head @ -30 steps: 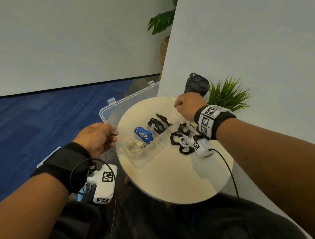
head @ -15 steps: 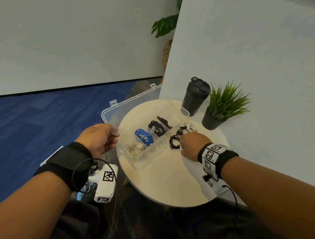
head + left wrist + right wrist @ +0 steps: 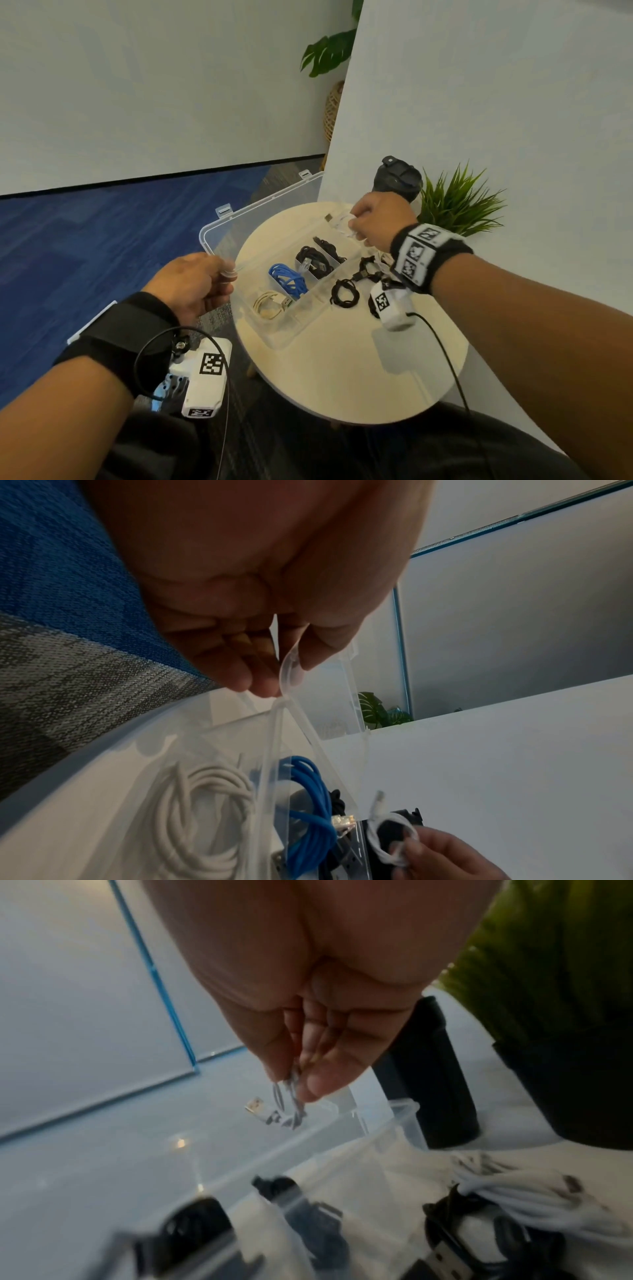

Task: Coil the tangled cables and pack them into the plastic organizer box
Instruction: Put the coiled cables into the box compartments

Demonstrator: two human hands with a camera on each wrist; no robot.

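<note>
The clear organizer box (image 3: pixel 310 320) lies open on the round table, its lid (image 3: pixel 260 219) tipped back to the left. My left hand (image 3: pixel 229 274) pinches the lid's near corner (image 3: pixel 289 669). Compartments hold a cream coil (image 3: pixel 270 303), a blue cable (image 3: pixel 289 279) and black coils (image 3: pixel 311 263). My right hand (image 3: pixel 354 222) pinches a small white coiled cable (image 3: pixel 340 224) over the box's far end; its USB plug (image 3: pixel 255 1104) sticks out below the fingers (image 3: pixel 322 1080).
Loose black coils (image 3: pixel 344 291) and a tangle of black and white cables (image 3: pixel 514 1191) lie on the table (image 3: pixel 342 377) right of the box. A black tumbler (image 3: pixel 397 174) and a potted plant (image 3: pixel 459 202) stand at the far edge by a white partition.
My right hand dropped to the loose pile beside the box, then rose with the white coiled cable to the box's far end. The left hand kept its hold on the lid.
</note>
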